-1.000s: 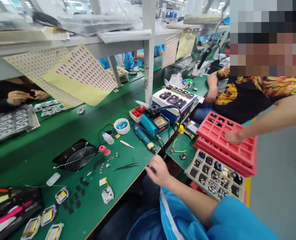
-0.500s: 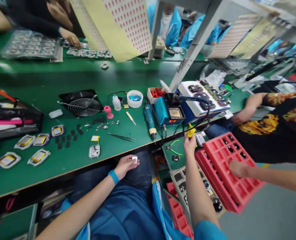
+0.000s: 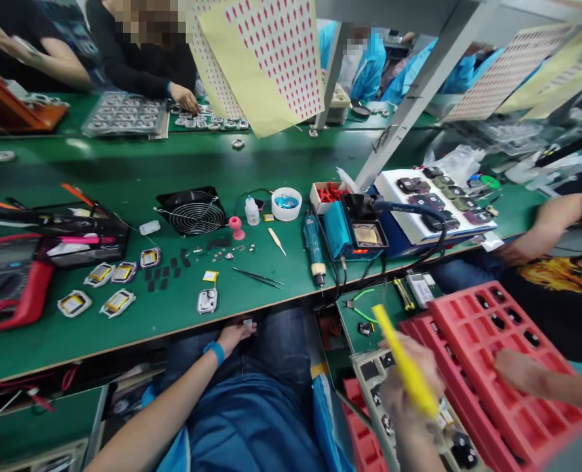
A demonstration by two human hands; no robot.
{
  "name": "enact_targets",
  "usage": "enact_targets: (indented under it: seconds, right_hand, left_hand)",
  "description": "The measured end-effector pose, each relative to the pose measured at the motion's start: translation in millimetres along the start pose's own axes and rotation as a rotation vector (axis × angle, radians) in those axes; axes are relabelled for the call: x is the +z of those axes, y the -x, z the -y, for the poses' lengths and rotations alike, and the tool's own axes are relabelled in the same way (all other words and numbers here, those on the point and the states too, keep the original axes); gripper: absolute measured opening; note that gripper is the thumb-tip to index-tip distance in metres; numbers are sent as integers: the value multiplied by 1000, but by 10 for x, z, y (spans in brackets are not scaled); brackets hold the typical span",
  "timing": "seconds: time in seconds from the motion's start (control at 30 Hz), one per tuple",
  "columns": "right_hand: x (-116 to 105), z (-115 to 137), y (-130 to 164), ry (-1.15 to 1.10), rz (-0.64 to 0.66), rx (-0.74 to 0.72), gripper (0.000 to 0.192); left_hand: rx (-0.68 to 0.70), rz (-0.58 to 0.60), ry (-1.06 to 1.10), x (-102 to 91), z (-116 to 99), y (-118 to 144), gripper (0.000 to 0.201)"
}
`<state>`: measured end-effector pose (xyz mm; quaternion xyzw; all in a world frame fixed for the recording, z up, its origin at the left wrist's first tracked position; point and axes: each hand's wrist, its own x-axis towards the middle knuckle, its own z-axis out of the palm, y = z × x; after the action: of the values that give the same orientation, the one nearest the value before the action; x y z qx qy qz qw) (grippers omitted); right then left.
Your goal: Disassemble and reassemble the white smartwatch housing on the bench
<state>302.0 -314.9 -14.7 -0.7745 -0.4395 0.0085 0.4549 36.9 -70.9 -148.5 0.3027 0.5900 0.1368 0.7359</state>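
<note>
My left hand (image 3: 234, 334) is over my lap, just below the bench edge, its fingers closed on a small whitish square piece (image 3: 248, 324). To the right, my right hand (image 3: 416, 373) is smeared by motion, wrapped round a long yellow tool (image 3: 404, 360) whose kind the blur hides. Below it sits a beige tray (image 3: 377, 400) of small dark parts. On the bench edge nearest my left hand lies an opened white watch case (image 3: 207, 301), with a yellow battery (image 3: 210, 276) beside it. Tweezers (image 3: 257, 278) lie to its right.
A soldering station (image 3: 343, 229) and an electric screwdriver (image 3: 314, 249) stand at the bench's right. Stacked red foam trays (image 3: 472, 328) are at right, a co-worker's hand (image 3: 512, 367) in the top one. Farther left are a fan (image 3: 195, 213), several opened cases and a red multimeter (image 3: 10, 282).
My right hand has come down and toward me with the yellow tool, now over the beige tray. My left hand has drawn lower, its piece turned. The view has swung left.
</note>
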Motion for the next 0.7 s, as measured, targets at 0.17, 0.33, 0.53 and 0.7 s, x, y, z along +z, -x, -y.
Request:
enact_targets:
  seconds: [0.17, 0.33, 0.53, 0.7]
  right_hand:
    - [581, 303, 335, 55, 798, -252, 32]
    - [1097, 268, -2, 381, 1144, -159, 27]
    - [1329, 294, -202, 463, 1115, -110, 34]
    - [1385, 389, -385, 464, 1115, -58, 37]
  left_hand:
    - [-8, 6, -66, -16, 99, -128, 15]
    - [11, -32, -70, -110, 106, -183, 20]
    - [48, -46, -196, -155, -30, -65, 22]
    - [115, 100, -517, 55, -303, 11, 28]
